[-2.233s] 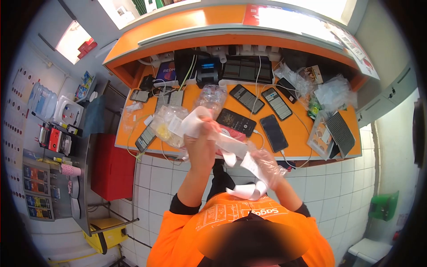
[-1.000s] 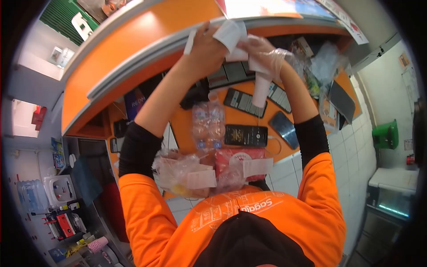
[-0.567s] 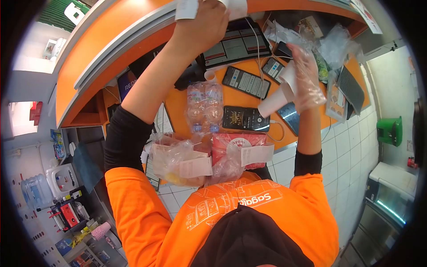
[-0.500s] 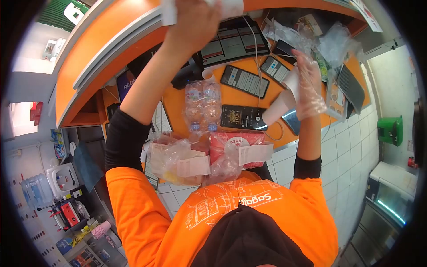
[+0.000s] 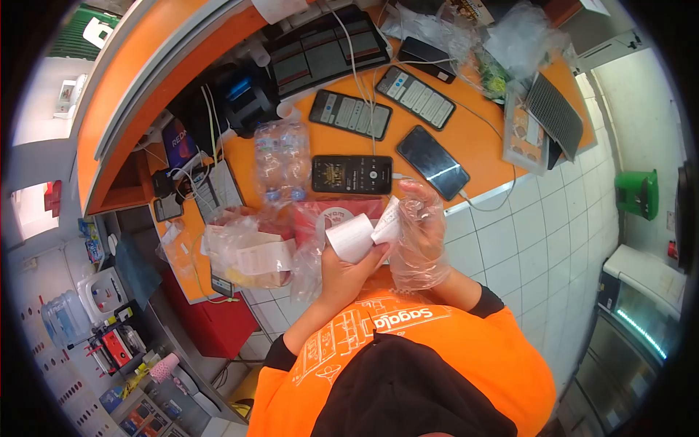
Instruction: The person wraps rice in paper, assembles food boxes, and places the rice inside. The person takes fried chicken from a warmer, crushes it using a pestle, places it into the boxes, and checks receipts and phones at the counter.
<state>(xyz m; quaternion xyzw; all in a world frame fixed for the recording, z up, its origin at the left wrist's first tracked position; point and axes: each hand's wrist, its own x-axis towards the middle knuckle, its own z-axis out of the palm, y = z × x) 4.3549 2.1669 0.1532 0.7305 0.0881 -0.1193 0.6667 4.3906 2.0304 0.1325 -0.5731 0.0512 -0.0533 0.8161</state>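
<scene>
Close in front of my orange shirt, both hands are together over the packed food. My left hand (image 5: pixel 348 278) is bare, its thumb and fingers closed on a curled white paper receipt (image 5: pixel 351 237). A clear plastic glove covers my right hand (image 5: pixel 424 244), which pinches another folded end of receipt paper (image 5: pixel 388 223) right beside it. Partly hidden behind the papers is a red food box (image 5: pixel 309 216) in a clear plastic bag. Left of it sits a second bagged food pack (image 5: pixel 247 251) with a white slip on it.
On the orange counter (image 5: pixel 484 156) lie several phones, one a black phone (image 5: pixel 433 162) on a cable. Shrink-wrapped water bottles (image 5: pixel 282 160) stand beside them. Farther back are a tablet (image 5: pixel 331 54), a black printer (image 5: pixel 247 98) and crumpled plastic bags (image 5: pixel 520 36). Charging cables cross the counter.
My left hand has come down from the shelf edge to my chest. My right hand has moved down and left with the paper, bringing the hands together. The view has shifted.
</scene>
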